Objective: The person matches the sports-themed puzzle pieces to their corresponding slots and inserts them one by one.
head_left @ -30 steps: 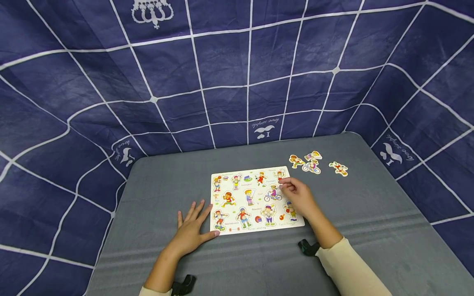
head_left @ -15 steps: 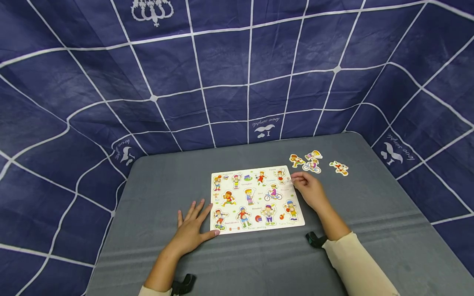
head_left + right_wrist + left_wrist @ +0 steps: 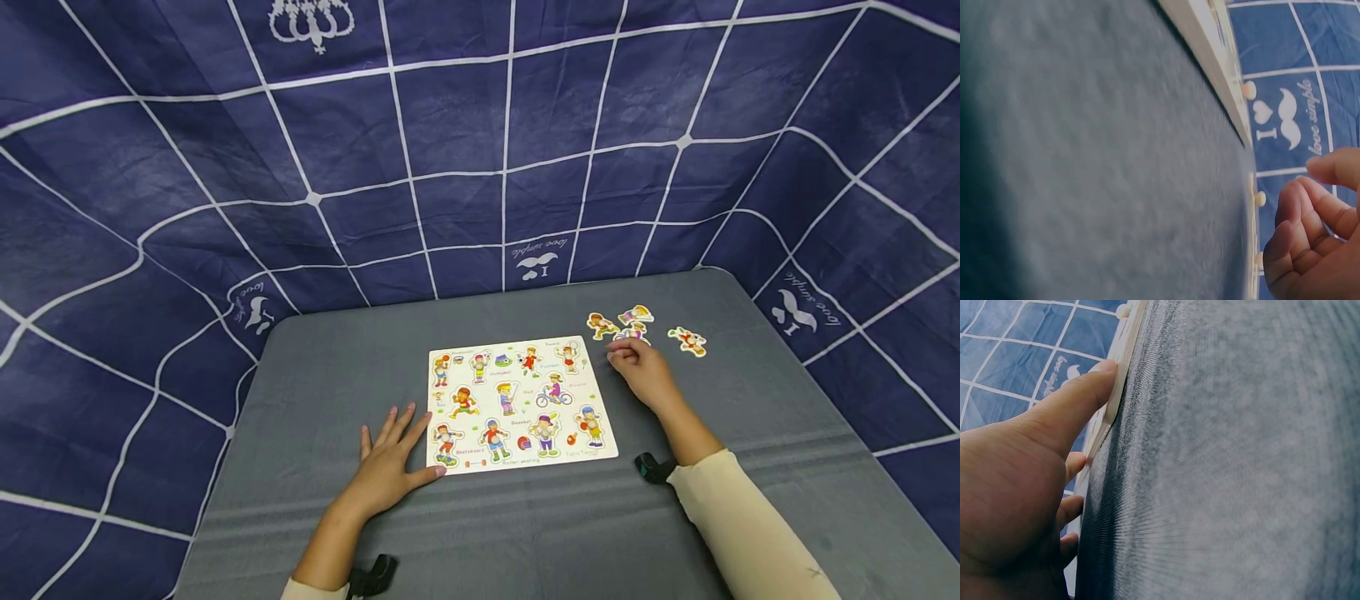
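Note:
A white board (image 3: pixel 487 457) with pictures of children at sports lies on the grey tabletop; some figures look like knobbed puzzle pieces. My left hand (image 3: pixel 386 471) rests flat with spread fingers at its left edge. In the left wrist view the thumb (image 3: pixel 1088 394) touches the board's edge. To the right of the board hovers my right hand (image 3: pixel 645 375), its fingers loosely curled around nothing. The cyclist piece (image 3: pixel 637 329), partly hidden by that hand, lies just past its fingertips. Beside it are a runner piece (image 3: pixel 601 325) and another figure piece (image 3: pixel 636 313).
Farther right lies a loose red-and-white figure piece (image 3: pixel 687 341). Small round knobs (image 3: pixel 1260 199) show in the right wrist view. Blue cloth with white grid lines (image 3: pixel 457 208) hangs behind and at both sides of the grey tabletop (image 3: pixel 337 367).
My right hand has left the tennis figure at the board's upper right corner and moved right towards the loose pieces. The left hand stays at the board's left edge.

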Action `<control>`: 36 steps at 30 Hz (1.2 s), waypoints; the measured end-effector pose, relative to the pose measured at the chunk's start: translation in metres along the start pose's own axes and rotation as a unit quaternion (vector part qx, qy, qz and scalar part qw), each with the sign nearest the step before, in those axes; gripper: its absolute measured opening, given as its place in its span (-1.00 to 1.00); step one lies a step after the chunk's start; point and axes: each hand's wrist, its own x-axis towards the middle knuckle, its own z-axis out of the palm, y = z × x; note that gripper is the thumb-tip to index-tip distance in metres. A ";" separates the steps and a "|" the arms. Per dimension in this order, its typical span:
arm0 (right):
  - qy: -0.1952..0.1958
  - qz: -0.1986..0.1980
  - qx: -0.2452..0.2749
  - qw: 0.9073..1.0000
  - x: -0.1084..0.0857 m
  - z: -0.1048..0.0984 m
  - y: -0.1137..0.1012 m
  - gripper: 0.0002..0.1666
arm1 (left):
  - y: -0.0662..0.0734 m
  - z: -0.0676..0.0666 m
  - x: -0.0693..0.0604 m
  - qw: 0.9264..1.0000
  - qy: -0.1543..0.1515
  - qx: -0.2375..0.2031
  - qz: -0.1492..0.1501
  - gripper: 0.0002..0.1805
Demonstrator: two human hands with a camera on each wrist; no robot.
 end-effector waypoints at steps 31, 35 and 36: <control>-0.019 0.011 -0.148 0.989 0.048 -0.039 0.024 -0.67 | 0.001 -0.001 0.001 1.000 -0.007 -0.001 -0.005 0.06; -0.033 0.026 -0.154 0.987 0.052 -0.039 0.025 -0.69 | 0.002 -0.002 0.000 1.000 -0.009 -0.004 -0.007 0.06; -0.035 0.028 -0.153 0.987 0.052 -0.040 0.026 -0.69 | 0.002 -0.002 0.000 1.000 -0.009 -0.003 -0.007 0.06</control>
